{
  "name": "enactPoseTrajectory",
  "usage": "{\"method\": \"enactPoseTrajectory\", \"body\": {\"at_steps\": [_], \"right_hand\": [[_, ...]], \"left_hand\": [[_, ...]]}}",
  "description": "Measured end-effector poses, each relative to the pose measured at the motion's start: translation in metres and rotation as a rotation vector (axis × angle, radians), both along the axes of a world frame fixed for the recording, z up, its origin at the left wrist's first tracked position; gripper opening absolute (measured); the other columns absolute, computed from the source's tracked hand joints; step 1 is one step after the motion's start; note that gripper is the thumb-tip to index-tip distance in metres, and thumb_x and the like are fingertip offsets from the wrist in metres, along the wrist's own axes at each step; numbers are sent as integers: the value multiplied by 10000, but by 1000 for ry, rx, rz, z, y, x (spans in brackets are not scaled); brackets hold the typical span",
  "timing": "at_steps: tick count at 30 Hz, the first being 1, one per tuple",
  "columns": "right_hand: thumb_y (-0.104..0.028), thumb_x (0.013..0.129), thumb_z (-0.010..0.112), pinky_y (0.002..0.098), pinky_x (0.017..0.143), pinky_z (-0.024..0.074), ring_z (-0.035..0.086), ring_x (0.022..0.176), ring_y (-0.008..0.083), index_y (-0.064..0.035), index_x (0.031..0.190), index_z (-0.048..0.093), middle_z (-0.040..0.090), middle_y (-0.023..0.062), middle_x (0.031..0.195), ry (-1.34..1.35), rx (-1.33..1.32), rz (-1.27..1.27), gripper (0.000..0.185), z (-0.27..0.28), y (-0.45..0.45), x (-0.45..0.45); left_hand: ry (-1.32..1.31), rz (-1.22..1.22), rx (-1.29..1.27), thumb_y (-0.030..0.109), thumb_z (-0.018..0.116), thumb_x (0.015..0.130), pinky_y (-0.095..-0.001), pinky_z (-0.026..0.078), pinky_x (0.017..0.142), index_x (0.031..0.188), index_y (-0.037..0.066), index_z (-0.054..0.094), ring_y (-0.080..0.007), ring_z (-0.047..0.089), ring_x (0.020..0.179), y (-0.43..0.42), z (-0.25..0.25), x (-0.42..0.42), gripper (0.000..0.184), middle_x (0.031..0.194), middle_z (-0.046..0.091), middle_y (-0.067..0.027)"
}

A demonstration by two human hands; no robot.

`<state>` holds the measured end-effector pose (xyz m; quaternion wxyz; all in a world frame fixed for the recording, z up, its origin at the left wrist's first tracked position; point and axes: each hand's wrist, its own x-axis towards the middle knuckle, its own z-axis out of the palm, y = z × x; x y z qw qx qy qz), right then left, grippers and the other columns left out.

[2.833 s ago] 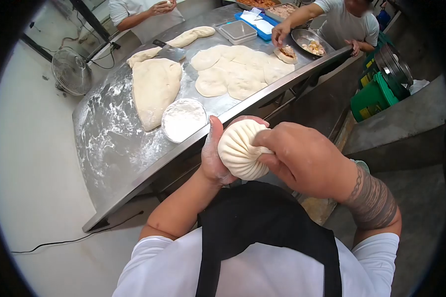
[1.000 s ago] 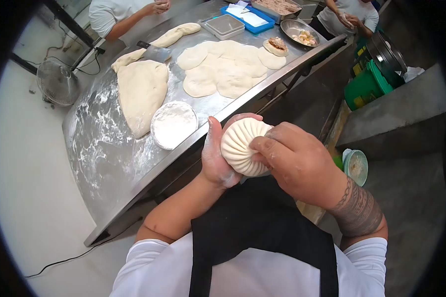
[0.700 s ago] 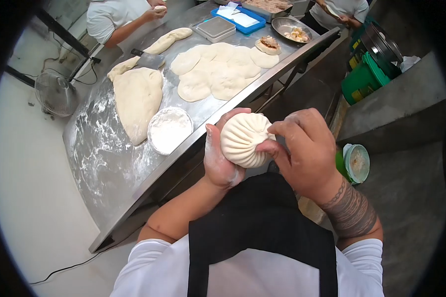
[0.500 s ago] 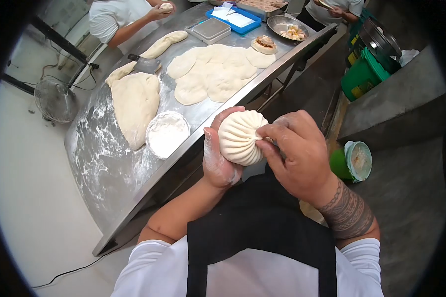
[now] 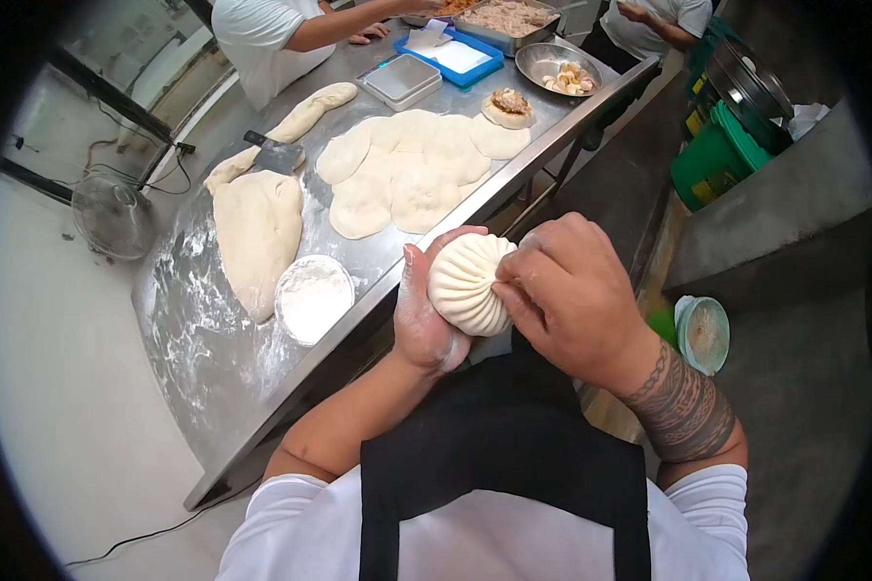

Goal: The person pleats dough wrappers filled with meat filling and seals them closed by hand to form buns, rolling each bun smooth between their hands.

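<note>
A round, pleated steamed bun (image 5: 465, 288) of raw white dough rests in my left hand (image 5: 426, 320), whose floury palm and fingers cup it from the left and below. My right hand (image 5: 576, 295) pinches the gathered centre of the pleats between thumb and fingers. Both hands are just off the near edge of the metal table (image 5: 213, 387). Beyond them lie overlapping flat dough rounds (image 5: 407, 169). On one round at the far right sits a heap of filling (image 5: 510, 102). The underside of the bun is hidden.
A bowl of flour (image 5: 315, 298), a dough slab (image 5: 257, 237), a scraper (image 5: 276, 153) and a lidded container (image 5: 400, 79) are on the table. Farther back stand a blue tray (image 5: 451, 53), a pan of chunks (image 5: 564, 76) and a filling tray (image 5: 509, 24). Two co-workers stand behind. Green buckets (image 5: 722, 155) are at right.
My right hand still pinches the bun, its fingers slightly shifted, and the bun looks turned a little. The view has tilted up slightly. The co-worker at upper left now reaches toward the back trays.
</note>
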<state>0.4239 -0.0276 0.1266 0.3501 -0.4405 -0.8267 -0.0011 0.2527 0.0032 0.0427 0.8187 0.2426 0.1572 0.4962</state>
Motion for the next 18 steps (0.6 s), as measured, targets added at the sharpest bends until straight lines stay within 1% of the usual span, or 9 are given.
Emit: {"method": "enactPoseTrajectory", "body": {"at_steps": [1, 4, 7, 9, 11, 13, 14, 17, 18], "right_hand": [[-123, 829, 710, 411, 754, 436, 542, 843, 277, -82, 914, 623, 550, 81, 912, -16, -2, 20, 129, -1, 5, 5], [-176, 827, 739, 417, 781, 442, 562, 878, 285, -61, 1021, 660, 585, 97, 959, -64, -28, 51, 239, -7, 23, 25], [-317, 793, 826, 445, 931, 477, 596, 1062, 356, -33, 1262, 638, 607, 166, 1171, 60, -98, 79, 579, -1, 39, 48], [-440, 766, 842, 464, 1036, 436, 542, 1210, 399, -30, 1377, 559, 536, 206, 1336, 92, -149, 132, 788, 1, 53, 60], [-479, 732, 862, 485, 1109, 398, 492, 1313, 428, -48, 1443, 514, 473, 236, 1445, 124, -237, 200, 901, -4, 67, 72], [-434, 693, 885, 506, 1149, 362, 444, 1369, 444, -88, 1460, 503, 418, 255, 1498, 150, -356, 284, 925, -22, 84, 86], [-388, 729, 890, 490, 1114, 421, 522, 1318, 396, -67, 1460, 493, 484, 232, 1456, 178, -377, 299, 892, -30, 96, 98], [-376, 854, 809, 463, 1080, 475, 590, 1265, 322, -51, 1456, 479, 557, 177, 1396, 941, -955, 366, 760, -60, 123, 134], [-383, 890, 764, 454, 1069, 487, 602, 1249, 303, -46, 1452, 478, 573, 164, 1377, 1173, -1034, 414, 715, -72, 128, 140]], "left_hand": [[3, -2, -6, 671, 230, 1046, -416, 464, 1074, 1376, -15, 478, -270, 599, 1210, 4, 0, 4, 801, 1281, 606, -168], [-1, -12, 14, 666, 222, 1049, -430, 456, 1084, 1381, -3, 479, -275, 593, 1222, 21, -3, 20, 790, 1300, 600, -170], [-32, 9, -156, 667, 213, 1049, -453, 438, 1110, 1394, 11, 483, -290, 580, 1264, 36, 3, 40, 789, 1338, 594, -174], [20, -45, -129, 721, 223, 1017, -497, 381, 1160, 1490, 43, 401, -332, 493, 1366, 51, 3, 51, 845, 1465, 500, -180], [69, -77, -105, 755, 229, 996, -517, 349, 1189, 1556, 62, 325, -349, 433, 1431, 61, 7, 65, 895, 1550, 422, -182], [111, -87, -76, 770, 230, 986, -513, 340, 1197, 1591, 70, 254, -343, 400, 1457, 69, 20, 82, 926, 1592, 361, -179], [104, -164, -114, 797, 241, 966, -532, 332, 1190, 1637, 125, 112, -357, 364, 1478, 74, 15, 84, 957, 1627, 296, -180], [367, -337, -39, 812, 257, 953, -562, 326, 1176, 1651, 180, -18, -408, 363, 1469, 85, 33, 91, 980, 1652, 254, -188], [464, -374, -38, 815, 476, 888, -585, 340, 1155, 1642, 209, -103, -465, 332, 1473, 93, 32, 91, 1127, 1678, 172, -217]]}}
